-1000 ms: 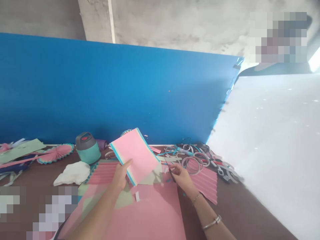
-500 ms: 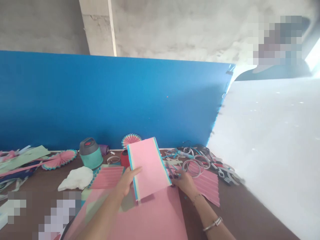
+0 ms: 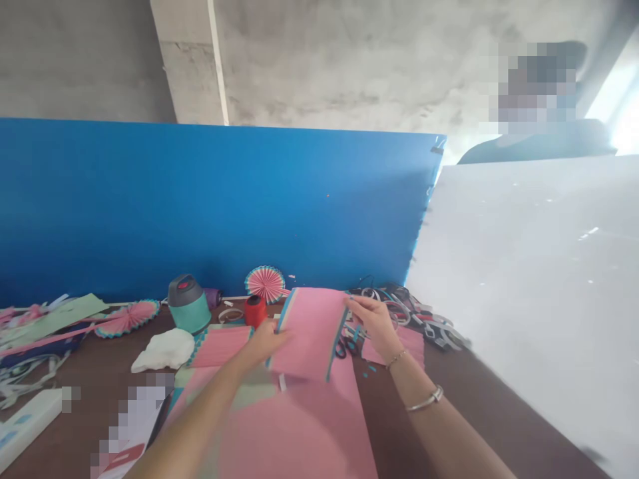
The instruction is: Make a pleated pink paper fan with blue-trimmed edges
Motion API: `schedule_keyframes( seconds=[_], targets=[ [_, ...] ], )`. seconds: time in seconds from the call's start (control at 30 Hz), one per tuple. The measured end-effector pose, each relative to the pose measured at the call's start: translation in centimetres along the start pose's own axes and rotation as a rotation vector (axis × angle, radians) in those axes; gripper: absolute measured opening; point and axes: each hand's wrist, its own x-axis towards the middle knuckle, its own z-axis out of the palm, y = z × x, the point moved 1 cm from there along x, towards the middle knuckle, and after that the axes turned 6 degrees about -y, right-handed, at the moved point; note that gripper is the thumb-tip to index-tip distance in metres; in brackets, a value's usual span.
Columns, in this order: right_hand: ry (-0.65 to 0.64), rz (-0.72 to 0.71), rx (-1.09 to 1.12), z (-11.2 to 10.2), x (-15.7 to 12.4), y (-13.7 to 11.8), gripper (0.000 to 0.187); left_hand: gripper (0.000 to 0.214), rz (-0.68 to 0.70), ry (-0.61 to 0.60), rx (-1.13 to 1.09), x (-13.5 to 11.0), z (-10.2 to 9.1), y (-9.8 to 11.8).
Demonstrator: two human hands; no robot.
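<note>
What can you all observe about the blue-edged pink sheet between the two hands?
The blue-edged pink sheet is roughly rectangular and looks like paper, plain pink across the middle, with blue borders along its left and right sides. It is held tilted and slightly bowed over larger pink paper on the table. The left hand grips its left edge, thumb over the face; the right hand pinches it near the upper right corner.
</note>
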Motion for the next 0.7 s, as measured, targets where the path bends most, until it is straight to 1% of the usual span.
schedule_keyframes(
  seconds=[0.03, 0.07, 0.1, 0.13, 0.17, 0.2, 0.23, 0.3, 0.37, 0.43, 0.47, 0.57, 0.63, 0.7],
  targets=[
    [-0.012, -0.063, -0.023, -0.1, -0.4, -1.0, 0.027, 0.035, 0.031, 0.036, 0.003, 0.0, -0.4, 0.3],
    [-0.034, -0.154, -0.044, -0.1, -0.8, -1.8, 0.024, 0.033, 0.085, 0.103, 0.018, 0.0, -0.9, 0.6],
    [-0.082, -0.244, -0.079, -0.1, -1.4, -2.4, 0.021, 0.032, 0.220, 0.247, 0.099, -0.2, -1.3, 0.8],
    [-0.126, -0.332, -0.125, -0.1, -2.1, -2.7, 0.017, 0.033, 0.318, 0.353, 0.179, -0.4, -1.7, 0.8],
    [-0.172, -0.403, -0.188, 0.0, -2.9, -2.6, 0.015, 0.039, 0.378, 0.444, 0.244, -0.8, -1.9, 0.6],
    [-0.211, -0.443, -0.271, 0.1, -3.8, -2.1, 0.013, 0.046, 0.409, 0.502, 0.303, -1.4, -1.8, 0.2],
    [-0.246, -0.460, -0.365, 0.3, -4.6, -1.2, 0.014, 0.052, 0.400, 0.536, 0.335, -2.0, -1.6, -0.4],
    [-0.356, -0.447, -0.544, 0.6, -6.2, 1.4, 0.021, 0.063, 0.394, 0.460, 0.395, -3.5, -0.4, -2.0],
    [-0.493, -0.421, -0.687, 0.9, -7.4, 4.2, 0.026, 0.064, 0.419, 0.297, 0.476, -5.1, 1.0, -3.6],
    [-0.589, -0.402, -0.801, 1.0, -8.2, 6.4, 0.028, 0.065, 0.434, 0.139, 0.584, -6.6, 2.4, -4.9],
    [-0.609, -0.402, -0.834, 1.0, -8.4, 7.1, 0.028, 0.064, 0.436, 0.097, 0.640, -7.2, 2.9, -5.3],
    [-0.618, -0.393, -0.881, 0.9, -8.8, 7.9, 0.029, 0.050, 0.485, 0.089, 0.764, -8.5, 3.6, -5.7],
    [-0.620, -0.388, -0.901, 0.8, -8.9, 7.6, 0.029, 0.037, 0.506, 0.074, 0.783, -8.9, 3.8, -5.5],
    [-0.628, -0.398, -0.921, 0.7, -9.1, 7.2, 0.027, 0.027, 0.509, 0.018, 0.760, -9.0, 3.8, -5.3]
  ],
)
